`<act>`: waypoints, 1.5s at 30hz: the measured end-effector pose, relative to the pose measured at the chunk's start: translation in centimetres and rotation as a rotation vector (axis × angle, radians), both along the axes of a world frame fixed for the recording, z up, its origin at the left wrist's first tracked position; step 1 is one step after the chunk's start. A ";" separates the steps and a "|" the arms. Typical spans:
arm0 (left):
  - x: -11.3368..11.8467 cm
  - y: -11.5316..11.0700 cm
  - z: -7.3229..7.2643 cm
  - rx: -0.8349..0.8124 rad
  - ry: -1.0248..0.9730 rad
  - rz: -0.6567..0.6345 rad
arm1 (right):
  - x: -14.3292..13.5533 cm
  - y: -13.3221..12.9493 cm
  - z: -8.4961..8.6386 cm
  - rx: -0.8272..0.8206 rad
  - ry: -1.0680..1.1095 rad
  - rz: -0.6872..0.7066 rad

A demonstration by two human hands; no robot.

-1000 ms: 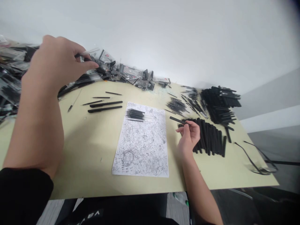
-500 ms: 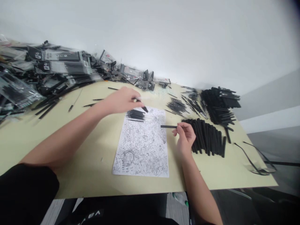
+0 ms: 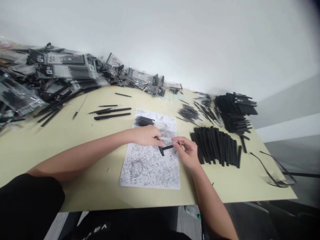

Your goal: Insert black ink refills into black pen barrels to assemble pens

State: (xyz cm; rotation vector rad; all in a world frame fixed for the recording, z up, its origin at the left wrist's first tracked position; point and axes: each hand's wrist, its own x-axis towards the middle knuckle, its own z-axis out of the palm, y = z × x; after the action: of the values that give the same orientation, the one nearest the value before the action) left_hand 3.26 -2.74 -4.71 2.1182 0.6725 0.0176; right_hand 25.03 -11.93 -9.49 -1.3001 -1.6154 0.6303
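Note:
Both hands meet over a scribbled white sheet (image 3: 150,170). My left hand (image 3: 150,136) pinches the dark end of a clear pen refill (image 3: 165,138), and a short black pen cap (image 3: 161,151) hangs under its fingers. From the right, my right hand (image 3: 187,150) holds a black pen barrel (image 3: 168,147) that points left, its fingertips also at the refill's clear end. Several black-ended refills (image 3: 144,121) lie at the top of the sheet. Left of the sheet are two capped black pens (image 3: 112,116) and thinner pen parts.
Packaged pens (image 3: 67,66) are heaped at the back left. Right of the sheet lie a row of black barrels (image 3: 217,146), small dark parts (image 3: 188,113) and a stack of black caps (image 3: 232,110). Eyeglasses (image 3: 277,181) rest near the right table edge (image 3: 292,195).
My left hand has come down from above the refills to meet my right hand, which has shifted slightly left and down. A clear refill now spans between them.

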 end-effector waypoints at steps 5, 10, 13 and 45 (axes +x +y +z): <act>0.4 -0.2 -0.8 0.000 0.010 -0.012 | -0.2 0.0 -0.1 0.014 -0.036 0.034; 0.5 -0.4 -1.1 -0.016 0.027 -0.002 | -0.2 -0.1 -0.1 0.076 -0.046 0.042; 0.5 -0.4 -1.2 -0.008 0.022 0.007 | -0.3 -0.1 0.0 0.116 -0.061 0.036; -2.3 3.4 1.3 -0.057 0.041 0.068 | 2.2 0.3 -1.3 0.213 0.048 -0.430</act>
State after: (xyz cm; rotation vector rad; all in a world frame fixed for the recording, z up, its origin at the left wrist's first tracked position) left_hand 1.01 0.70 -3.43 2.0452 0.7600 -0.0078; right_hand 27.24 -11.60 -10.81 -1.4003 -1.2686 0.2172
